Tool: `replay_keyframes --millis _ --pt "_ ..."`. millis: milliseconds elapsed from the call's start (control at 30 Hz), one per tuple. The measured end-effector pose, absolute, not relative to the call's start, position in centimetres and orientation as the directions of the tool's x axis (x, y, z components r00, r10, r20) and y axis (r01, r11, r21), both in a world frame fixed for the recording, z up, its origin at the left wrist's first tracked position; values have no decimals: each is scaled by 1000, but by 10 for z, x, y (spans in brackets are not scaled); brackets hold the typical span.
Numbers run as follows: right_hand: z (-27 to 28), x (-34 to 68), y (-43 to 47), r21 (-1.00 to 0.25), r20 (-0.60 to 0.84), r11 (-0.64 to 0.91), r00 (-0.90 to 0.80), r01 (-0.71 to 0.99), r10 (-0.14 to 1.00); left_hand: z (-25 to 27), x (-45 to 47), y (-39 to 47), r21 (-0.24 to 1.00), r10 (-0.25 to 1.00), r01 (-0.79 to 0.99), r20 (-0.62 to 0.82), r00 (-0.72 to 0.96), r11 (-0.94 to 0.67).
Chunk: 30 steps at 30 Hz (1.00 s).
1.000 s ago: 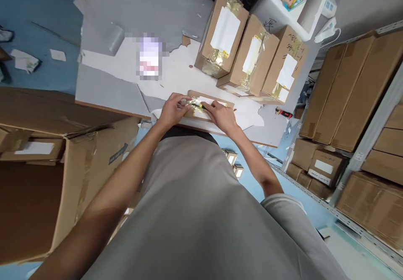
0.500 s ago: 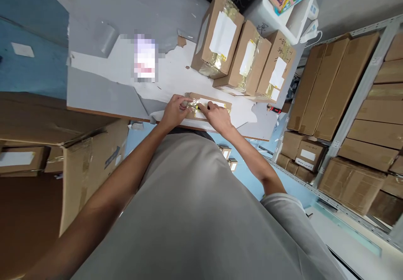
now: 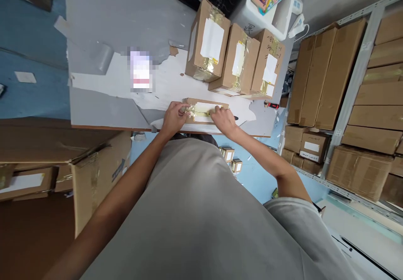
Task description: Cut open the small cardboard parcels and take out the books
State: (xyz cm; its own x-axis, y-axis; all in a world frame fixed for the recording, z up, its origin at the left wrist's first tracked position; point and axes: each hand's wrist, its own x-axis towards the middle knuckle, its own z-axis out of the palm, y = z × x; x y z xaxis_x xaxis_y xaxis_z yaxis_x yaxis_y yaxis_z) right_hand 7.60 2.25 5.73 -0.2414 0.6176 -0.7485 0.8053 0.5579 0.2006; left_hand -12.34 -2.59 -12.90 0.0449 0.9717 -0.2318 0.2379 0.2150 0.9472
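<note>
A small, long cardboard box lies at the table's front edge, with clear tape and a white label on its top. My left hand grips the box's left end, fingers bent over its edge. Over the right part of the label, my right hand is closed around a slim utility knife; a dark end sticks out behind the hand and a yellowish tip shows in front of it. From that tip a thin dark line runs leftward along the label. Most of the knife is hidden by my fingers.
Three taped, labelled cartons stand behind the box. A red and black cutter lies at the table's right. Beyond are a white bin and shelves of cartons. A large open carton stands left below the table.
My right hand has slid rightward along the label with the knife, leaving a thin line behind it. My left hand stays at the box's left end. The camera view has shifted slightly.
</note>
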Motion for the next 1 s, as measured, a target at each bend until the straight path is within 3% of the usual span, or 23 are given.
replay_keyframes --millis 100,200,700,867,1000 --pt "66 119 21 284 -763 491 -116 823 636 -128 -122 -26 943 971 244 -237 14 227" --pt "69 151 19 283 -763 479 -108 831 638 -127 -120 -27 936 968 251 -250 -27 248" --pt "46 210 16 63 -725 502 -306 863 617 -116 -88 -35 831 925 429 -245 -289 354" --pt "19 249 15 -42 -680 518 -404 855 612 -116 -83 -39 816 920 460 -209 -331 350" --pt "-18 277 5 -172 -614 445 -449 879 649 -115 -81 -38 795 909 472 -229 -349 381"
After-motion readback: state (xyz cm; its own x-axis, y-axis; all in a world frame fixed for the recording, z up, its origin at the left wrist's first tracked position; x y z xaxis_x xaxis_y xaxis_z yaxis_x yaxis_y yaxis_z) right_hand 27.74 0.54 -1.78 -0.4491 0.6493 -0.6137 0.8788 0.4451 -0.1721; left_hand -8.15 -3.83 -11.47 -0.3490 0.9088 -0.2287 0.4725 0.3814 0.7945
